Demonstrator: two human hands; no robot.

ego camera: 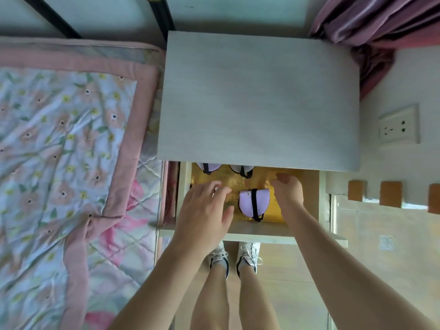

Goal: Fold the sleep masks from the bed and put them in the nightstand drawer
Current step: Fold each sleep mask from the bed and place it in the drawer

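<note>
The nightstand drawer is pulled open, and its bottom is lined with shiny gold paper. A folded lilac sleep mask with a black strap lies in the middle of it. Two more folded masks, one and another, peek out at the back under the nightstand top. My left hand hovers over the drawer's left part, fingers spread, holding nothing. My right hand is inside the drawer just right of the front mask, fingers loosely curled, apart from the mask.
The grey nightstand top covers the drawer's back. The bed with a floral quilt lies to the left. A wall socket and a pink curtain are on the right. My feet in white sneakers stand below the drawer.
</note>
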